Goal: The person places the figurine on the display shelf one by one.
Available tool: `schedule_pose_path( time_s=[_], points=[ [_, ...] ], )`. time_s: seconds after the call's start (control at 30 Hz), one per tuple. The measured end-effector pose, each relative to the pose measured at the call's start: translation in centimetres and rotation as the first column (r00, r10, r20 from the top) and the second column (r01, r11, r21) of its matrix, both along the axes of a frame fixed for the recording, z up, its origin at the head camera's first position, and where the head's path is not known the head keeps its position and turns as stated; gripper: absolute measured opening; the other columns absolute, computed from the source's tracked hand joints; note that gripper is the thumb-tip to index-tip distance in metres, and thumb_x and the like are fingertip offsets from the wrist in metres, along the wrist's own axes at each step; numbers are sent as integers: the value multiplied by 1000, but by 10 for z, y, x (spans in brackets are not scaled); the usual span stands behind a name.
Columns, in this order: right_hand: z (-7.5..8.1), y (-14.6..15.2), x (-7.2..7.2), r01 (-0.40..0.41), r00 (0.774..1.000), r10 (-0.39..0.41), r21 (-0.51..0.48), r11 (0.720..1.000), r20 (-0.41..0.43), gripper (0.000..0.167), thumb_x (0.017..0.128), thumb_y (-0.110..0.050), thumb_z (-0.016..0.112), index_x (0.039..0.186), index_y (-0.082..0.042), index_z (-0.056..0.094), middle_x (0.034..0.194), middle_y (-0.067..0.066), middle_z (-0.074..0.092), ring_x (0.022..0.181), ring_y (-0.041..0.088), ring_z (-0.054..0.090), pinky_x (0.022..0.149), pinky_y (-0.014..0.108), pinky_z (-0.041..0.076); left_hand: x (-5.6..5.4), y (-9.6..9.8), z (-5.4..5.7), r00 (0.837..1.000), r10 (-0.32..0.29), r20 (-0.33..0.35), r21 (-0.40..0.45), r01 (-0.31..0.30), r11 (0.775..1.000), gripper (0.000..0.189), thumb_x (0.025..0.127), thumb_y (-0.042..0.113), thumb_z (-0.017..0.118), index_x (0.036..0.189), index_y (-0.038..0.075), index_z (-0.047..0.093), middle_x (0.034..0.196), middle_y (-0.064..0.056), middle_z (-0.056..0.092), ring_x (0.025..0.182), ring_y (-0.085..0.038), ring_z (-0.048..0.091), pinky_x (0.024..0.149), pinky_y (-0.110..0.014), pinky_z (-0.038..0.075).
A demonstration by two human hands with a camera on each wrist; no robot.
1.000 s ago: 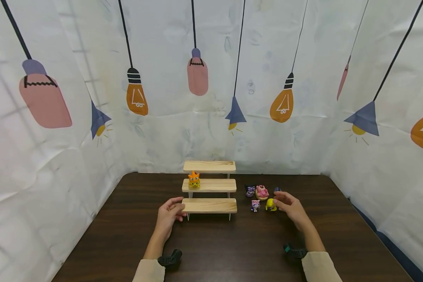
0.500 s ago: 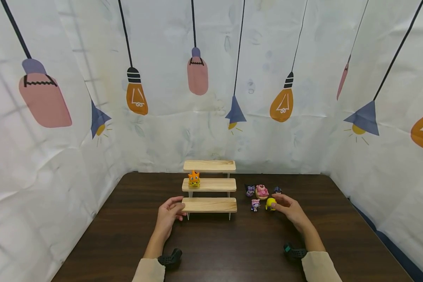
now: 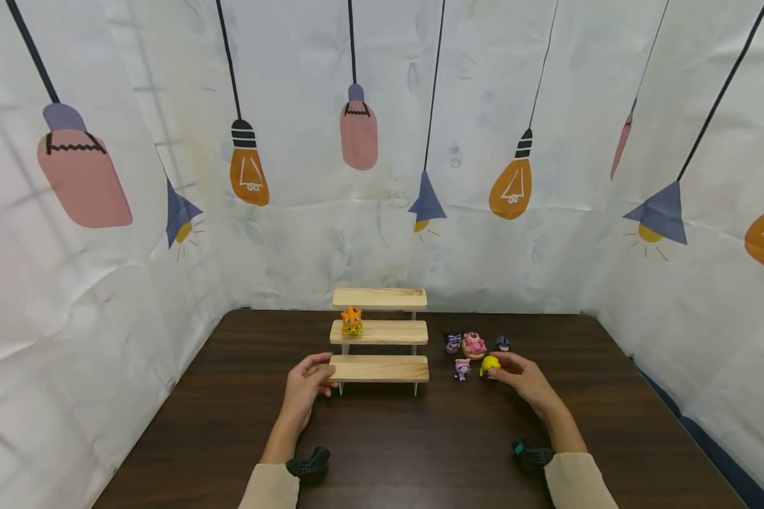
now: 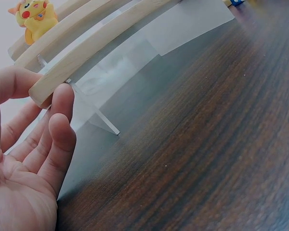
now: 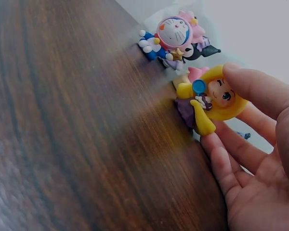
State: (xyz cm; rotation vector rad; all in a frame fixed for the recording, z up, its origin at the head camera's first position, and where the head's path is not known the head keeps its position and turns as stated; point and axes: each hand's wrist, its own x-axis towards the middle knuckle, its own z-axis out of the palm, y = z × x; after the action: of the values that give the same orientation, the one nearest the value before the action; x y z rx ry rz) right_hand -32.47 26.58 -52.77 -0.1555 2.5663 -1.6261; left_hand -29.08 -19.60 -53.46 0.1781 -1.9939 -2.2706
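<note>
A three-tier wooden display stand [image 3: 382,367] stands at the table's back middle. My left hand [image 3: 305,389] holds the left end of its lowest shelf [image 4: 94,48], thumb above and fingers below. On the middle shelf's left sits a yellow Pikachu figurine [image 3: 352,322] with an orange top. To the right, my right hand [image 3: 530,383] pinches a yellow-haired girl figurine [image 5: 214,98] by its head; it stands upright on the table. Beside it is a blue-and-white cat figurine in a pink hood [image 5: 168,38].
Near the right hand stand a pink figurine [image 3: 474,346], a purple-and-black one [image 3: 453,343] and a small dark blue one [image 3: 502,343]. Behind the dark wooden table [image 3: 382,452] hangs a white curtain [image 3: 293,247] printed with lamps.
My right hand has moved slightly left and its thumb and fingers have taken hold of the yellow-haired girl figurine. The dark blue figurine shows more now. My left hand stays on the shelf.
</note>
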Motion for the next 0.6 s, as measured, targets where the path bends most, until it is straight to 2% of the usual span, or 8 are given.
schedule_pose_path(
  time_s=[0.4, 0.6],
  points=[
    [-1, -1, 0, 5, 1000, -5, 5, 1000, -16, 56, 95, -35, 73, 140, -6, 59, 132, 17, 63, 115, 27, 60, 89, 30, 52, -1, 0, -1, 1000, 2, -12, -2, -2, 1000, 34, 95, 5, 67, 127, -4, 62, 88, 0, 73, 63, -14, 68, 54, -24, 52],
    [-1, -1, 0, 25, 1000, -25, 21, 999, -14, 55, 96, -35, 71, 139, -4, 58, 131, 16, 64, 116, 27, 60, 92, 31, 52, 0, 0, 0, 1000, -3, -4, -1, 3, 1000, 35, 95, 6, 68, 128, -3, 62, 90, 0, 74, 64, -15, 69, 54, -25, 53]
  ],
)
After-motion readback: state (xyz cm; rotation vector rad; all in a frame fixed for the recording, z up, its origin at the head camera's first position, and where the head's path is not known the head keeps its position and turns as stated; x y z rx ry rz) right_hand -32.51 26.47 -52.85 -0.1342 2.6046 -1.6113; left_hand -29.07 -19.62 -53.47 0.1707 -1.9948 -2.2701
